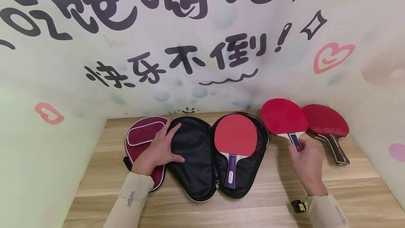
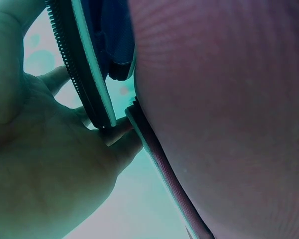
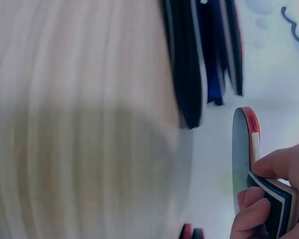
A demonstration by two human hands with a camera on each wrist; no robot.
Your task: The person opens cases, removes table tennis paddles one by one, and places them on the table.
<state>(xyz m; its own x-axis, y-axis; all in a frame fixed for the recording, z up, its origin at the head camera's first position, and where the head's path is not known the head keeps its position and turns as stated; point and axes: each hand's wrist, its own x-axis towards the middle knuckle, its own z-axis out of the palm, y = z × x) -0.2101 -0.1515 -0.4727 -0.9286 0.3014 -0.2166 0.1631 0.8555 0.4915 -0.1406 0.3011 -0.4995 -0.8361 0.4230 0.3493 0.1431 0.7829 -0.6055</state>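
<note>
My right hand (image 1: pixel 307 161) grips a red-faced table tennis paddle (image 1: pixel 284 116) by its dark blue and white handle. In the right wrist view that paddle stands edge-on, thumb and fingers around its handle and held off the wooden table. My left hand (image 1: pixel 162 147) has its fingers spread over the seam between a maroon paddle case (image 1: pixel 143 134) and the cover of an unzipped black paddle case (image 1: pixel 193 161). Its thumb lies over the black cover. Another paddle (image 1: pixel 235 134), red with a purple handle, rests in the black case's right half.
A darker red paddle (image 1: pixel 327 119) with a black handle lies on the table at the right, just beyond the held one. Wood-grain tabletop (image 1: pixel 253 215) runs along the front. A white printed backdrop (image 1: pixel 190 94) rises right behind the cases.
</note>
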